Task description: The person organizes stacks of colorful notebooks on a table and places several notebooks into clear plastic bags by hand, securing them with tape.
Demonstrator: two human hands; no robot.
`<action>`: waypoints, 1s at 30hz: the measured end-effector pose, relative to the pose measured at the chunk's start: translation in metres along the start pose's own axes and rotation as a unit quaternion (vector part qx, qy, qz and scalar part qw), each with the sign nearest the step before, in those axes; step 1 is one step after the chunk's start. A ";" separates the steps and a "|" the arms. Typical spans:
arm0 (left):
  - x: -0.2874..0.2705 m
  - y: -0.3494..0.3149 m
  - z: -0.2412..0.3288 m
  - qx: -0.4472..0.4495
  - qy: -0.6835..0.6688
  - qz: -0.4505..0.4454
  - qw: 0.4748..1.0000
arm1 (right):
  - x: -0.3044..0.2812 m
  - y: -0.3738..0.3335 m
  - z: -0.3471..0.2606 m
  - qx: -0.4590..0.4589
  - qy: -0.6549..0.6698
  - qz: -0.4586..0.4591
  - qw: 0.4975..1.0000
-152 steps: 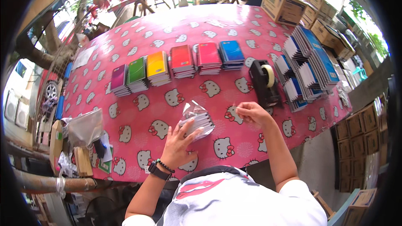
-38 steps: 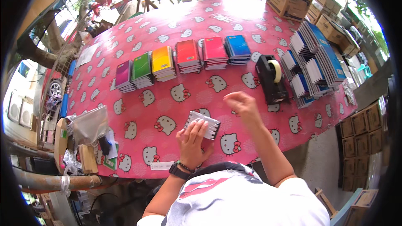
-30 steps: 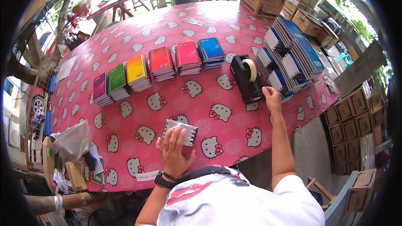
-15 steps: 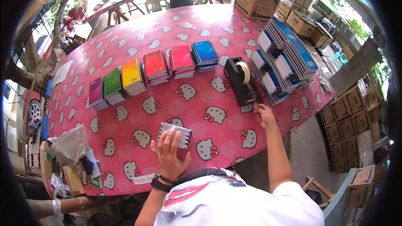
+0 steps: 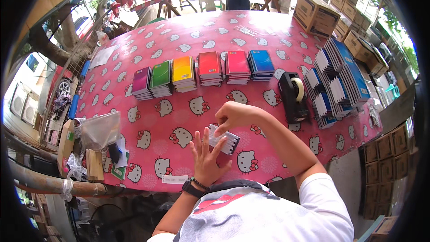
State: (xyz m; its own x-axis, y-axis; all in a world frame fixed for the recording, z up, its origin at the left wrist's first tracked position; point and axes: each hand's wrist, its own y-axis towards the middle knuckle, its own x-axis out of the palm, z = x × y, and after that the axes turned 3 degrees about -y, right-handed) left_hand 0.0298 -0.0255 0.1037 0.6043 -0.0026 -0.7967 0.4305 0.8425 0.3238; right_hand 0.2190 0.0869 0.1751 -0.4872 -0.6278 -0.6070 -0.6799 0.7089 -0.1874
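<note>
A small stack of notebooks with white page sides and dark spiral edges lies on the table in front of me, with a shine like clear plastic over it. Spread fingers of my left hand rest against its near left side. Over its far left edge, my right hand bends down with the fingers curled together; anything between the fingertips is too small to make out. To the right stands a black tape dispenser with a roll of tape.
Beyond my hands runs a row of notebook stacks: purple, green, yellow, red, pinkish red and blue. Tall blue notebook piles stand right. Plastic sleeves lie left. A cardboard box sits far right.
My right hand has moved from the tape dispenser leftward onto the small notebook stack. My left hand stays at the stack, its fingers more spread. The whole view has shifted.
</note>
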 end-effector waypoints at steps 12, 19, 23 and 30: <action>-0.015 0.034 0.002 0.037 0.087 -0.096 0.991 | -0.008 0.013 0.010 0.017 -0.109 -0.044 0.993; -0.014 0.040 0.010 0.080 0.069 -0.117 0.988 | 0.047 0.000 0.105 0.130 0.133 0.011 0.983; -0.021 0.050 -0.015 0.175 0.141 -0.155 0.962 | 0.098 -0.021 0.110 0.138 0.081 0.229 0.960; 0.001 0.085 0.031 -0.013 -0.212 -0.054 0.976 | 0.159 -0.122 0.078 0.003 0.107 0.551 0.827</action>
State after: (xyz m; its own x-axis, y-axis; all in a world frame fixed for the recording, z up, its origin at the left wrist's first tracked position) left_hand 0.0876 0.0299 0.1466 0.7815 -0.3104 -0.5412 0.4938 0.8380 0.2323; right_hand 0.2677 -0.0743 0.0409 -0.8958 0.3595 -0.2615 0.2448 0.8900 0.3848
